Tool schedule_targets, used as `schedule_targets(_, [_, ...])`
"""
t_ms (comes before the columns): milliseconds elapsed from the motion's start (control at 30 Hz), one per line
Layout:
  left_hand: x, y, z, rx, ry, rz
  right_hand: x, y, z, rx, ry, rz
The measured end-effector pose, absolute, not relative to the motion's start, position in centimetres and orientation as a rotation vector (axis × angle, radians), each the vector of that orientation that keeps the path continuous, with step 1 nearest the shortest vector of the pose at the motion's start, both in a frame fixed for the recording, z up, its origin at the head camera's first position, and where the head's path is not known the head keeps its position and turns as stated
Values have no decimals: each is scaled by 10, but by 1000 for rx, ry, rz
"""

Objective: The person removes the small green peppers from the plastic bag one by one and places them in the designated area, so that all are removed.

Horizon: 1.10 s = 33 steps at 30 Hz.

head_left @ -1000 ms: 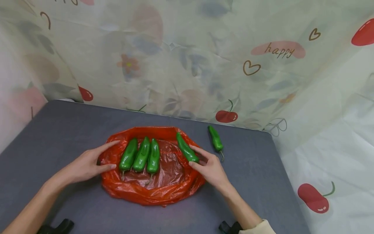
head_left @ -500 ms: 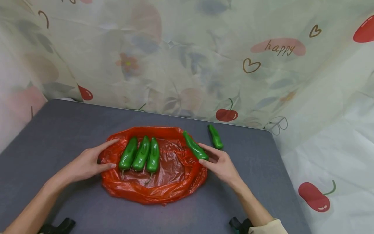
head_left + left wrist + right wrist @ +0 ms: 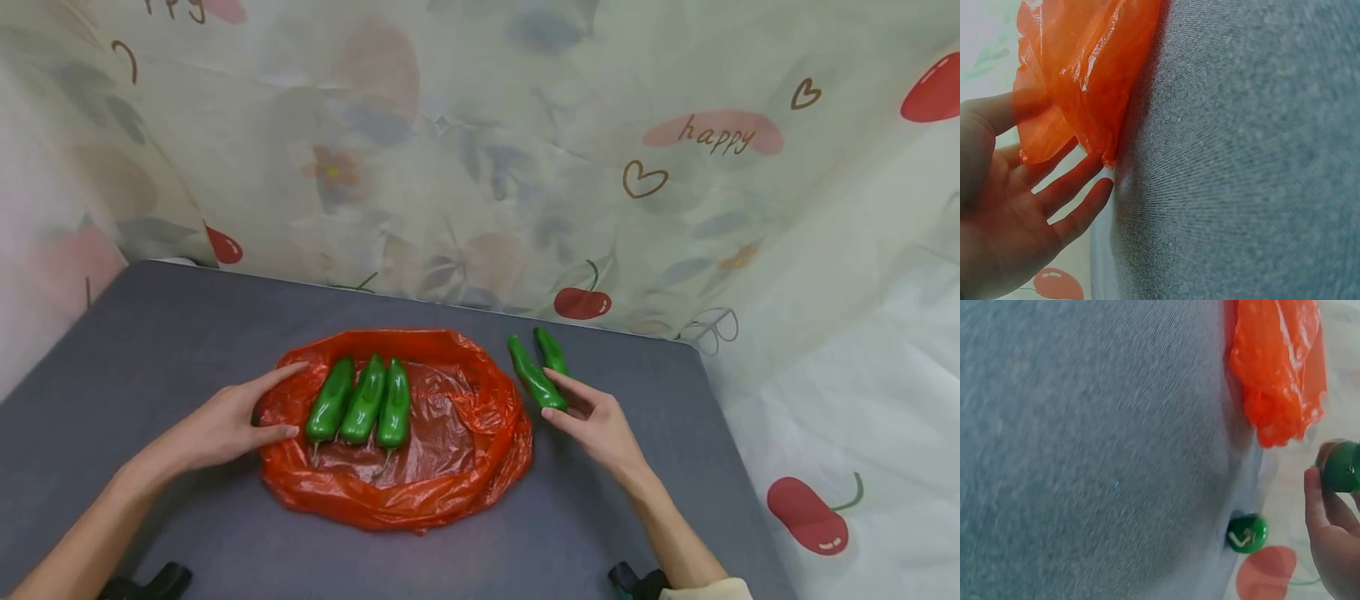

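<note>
A rumpled red plastic bag point(image 3: 502, 417) lies spread on the table, its rim rolled into a ring. Inside its left half, three green chili peppers point(image 3: 363, 408) lie side by side. My left hand point(image 3: 217, 423) is at the bag's left rim; in the left wrist view its fingers point(image 3: 1072, 187) are fairly straight against the plastic. Off the bag's right side, my right hand point(image 3: 600, 425) pinches a green chili pepper point(image 3: 534, 377) between thumb and fingers; the right wrist view has this pepper point(image 3: 1342, 467) above the table.
Another green chili pepper point(image 3: 551, 348) lies on the grey table point(image 3: 622, 367) behind the right hand. A printed curtain point(image 3: 450, 167) hangs along the far table edge and down the right side. Dark wrist straps show at the bottom.
My right hand has carried its chili pepper rightward, out from over the bag to a spot near the pepper on the table. The left hand stays at the bag's rim.
</note>
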<state>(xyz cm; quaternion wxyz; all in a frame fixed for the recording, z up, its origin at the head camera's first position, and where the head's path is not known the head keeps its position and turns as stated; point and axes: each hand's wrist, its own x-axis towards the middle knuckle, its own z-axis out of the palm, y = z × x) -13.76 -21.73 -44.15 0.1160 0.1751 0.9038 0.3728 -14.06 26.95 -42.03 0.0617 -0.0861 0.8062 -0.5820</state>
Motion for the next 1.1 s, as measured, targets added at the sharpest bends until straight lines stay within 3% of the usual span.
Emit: schedule_targets(1100, [-136,-219,-442,513,2659,1090,-174,315,-434,-92,2696,-1695])
